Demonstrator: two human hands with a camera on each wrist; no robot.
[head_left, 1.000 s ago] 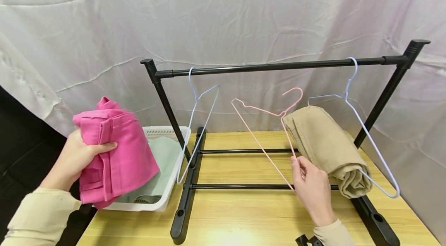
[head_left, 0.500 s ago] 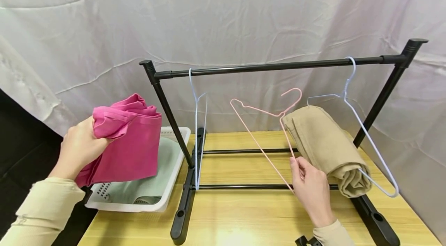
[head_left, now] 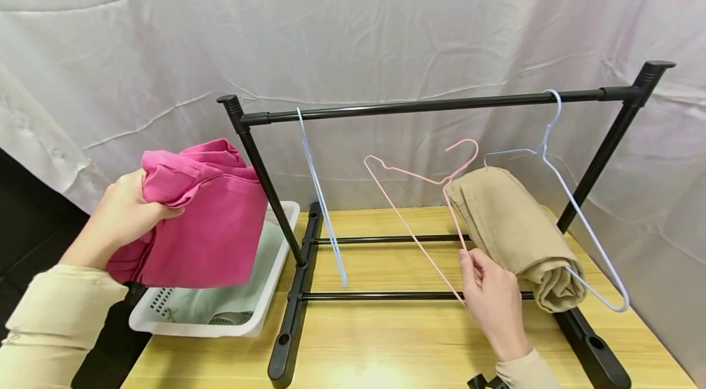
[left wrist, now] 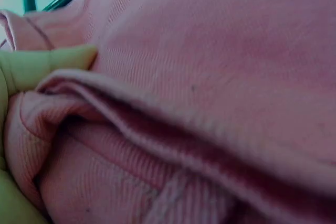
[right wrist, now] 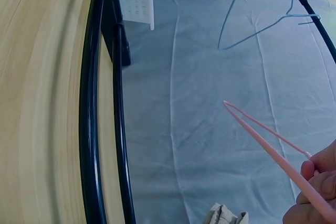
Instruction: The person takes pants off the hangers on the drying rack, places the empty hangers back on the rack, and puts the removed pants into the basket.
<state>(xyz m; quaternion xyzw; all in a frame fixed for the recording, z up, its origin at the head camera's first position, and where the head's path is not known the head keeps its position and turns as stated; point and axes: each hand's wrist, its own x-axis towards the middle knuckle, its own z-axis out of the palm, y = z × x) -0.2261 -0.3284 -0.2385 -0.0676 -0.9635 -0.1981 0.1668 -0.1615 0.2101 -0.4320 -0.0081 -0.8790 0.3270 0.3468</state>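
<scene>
Both hands grip: our left hand (head_left: 124,208) holds the pink cloth (head_left: 209,233) left of the rack (head_left: 413,108), our right hand (head_left: 491,297) pinches the pink hanger (head_left: 449,179) near the rack. We'd best keep the folds gathered, the hanger steady.

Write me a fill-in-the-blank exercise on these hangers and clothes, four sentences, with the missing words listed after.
The left hand grips a garment coloured ____.
The right hand holds a pink hanger with ____ clothing on it.
The blue hangers hooked over the black bar number ____.
Of these, the one bearing the tan roll is on the person's ____ side.

Missing words: pink; no; two; right.
</scene>
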